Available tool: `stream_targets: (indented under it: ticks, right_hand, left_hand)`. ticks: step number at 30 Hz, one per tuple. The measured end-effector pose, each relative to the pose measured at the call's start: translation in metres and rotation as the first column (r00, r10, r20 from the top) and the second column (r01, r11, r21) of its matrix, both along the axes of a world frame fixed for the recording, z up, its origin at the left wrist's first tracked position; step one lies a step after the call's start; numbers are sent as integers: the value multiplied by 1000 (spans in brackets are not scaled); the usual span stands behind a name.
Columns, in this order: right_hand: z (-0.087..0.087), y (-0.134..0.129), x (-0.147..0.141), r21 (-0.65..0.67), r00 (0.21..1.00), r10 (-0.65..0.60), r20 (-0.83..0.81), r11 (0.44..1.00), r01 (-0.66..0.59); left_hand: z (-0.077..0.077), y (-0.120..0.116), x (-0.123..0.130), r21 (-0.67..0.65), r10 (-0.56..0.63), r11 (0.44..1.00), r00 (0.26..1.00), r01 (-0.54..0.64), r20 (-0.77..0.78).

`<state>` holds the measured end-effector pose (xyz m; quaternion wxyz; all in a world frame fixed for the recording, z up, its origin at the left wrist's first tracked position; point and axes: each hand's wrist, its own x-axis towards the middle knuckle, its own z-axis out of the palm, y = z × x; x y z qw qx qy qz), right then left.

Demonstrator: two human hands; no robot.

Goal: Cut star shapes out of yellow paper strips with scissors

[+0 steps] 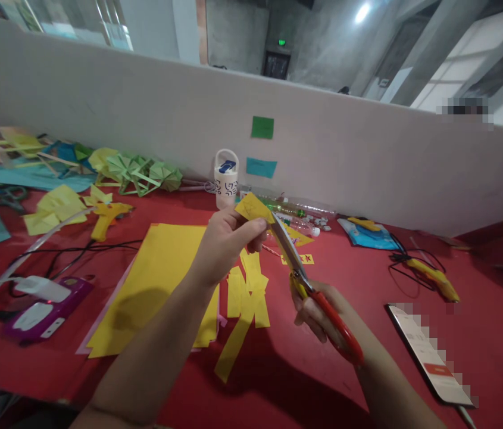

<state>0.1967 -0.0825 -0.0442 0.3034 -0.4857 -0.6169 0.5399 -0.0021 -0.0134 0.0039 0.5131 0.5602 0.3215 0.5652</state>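
No words, brands or numbers can be read. A lit green sign (281, 42) is seen at 12 o'clock above a dark doorway (277, 65); its symbol is too small to be identified. Dark printed marks are carried by the white bottle (227, 187) near centre at 10 o'clock, but no letters can be distinguished. Screen text on the phone (430, 353) at 4 o'clock is blurred beyond reading.
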Motion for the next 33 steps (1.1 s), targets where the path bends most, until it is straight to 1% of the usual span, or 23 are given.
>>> stream_targets:
  ticks: [7, 12, 20, 24, 28, 30, 33]
  right_hand:
    - [2, 0, 4, -47, 997, 16, 82, 999, -13]
    - [3, 1, 7, -59, 995, 28, 93, 998, -23]
    - [4, -1, 7, -78, 992, 6, 123, 997, 4]
    - [5, -1, 8, -62, 991, 26, 128, 998, -18]
    - [4, 0, 8, -74, 991, 11, 131, 997, -2]
    - [3, 0, 8, -83, 993, 19, 118, 997, -9]
    - [0, 1, 9, -62, 996, 37, 77, 998, -32]
  left_hand:
    - [1, 2, -5, 39, 19, 999, 999, -18, -39]
    - [4, 2, -9, 20, 4, 1000, 996, -3, -88]
    - [8, 2, -12, 1, -11, 1000, 989, 11, -146]
    - [8, 1, -12, -9, -6, 1000, 988, 5, -152]
    - [8, 2, -13, -18, -17, 1000, 985, 14, -174]
    - [7, 2, -14, -18, -24, 1000, 983, 21, -180]
    - [6, 3, -15, -14, -26, 1000, 983, 24, -182]
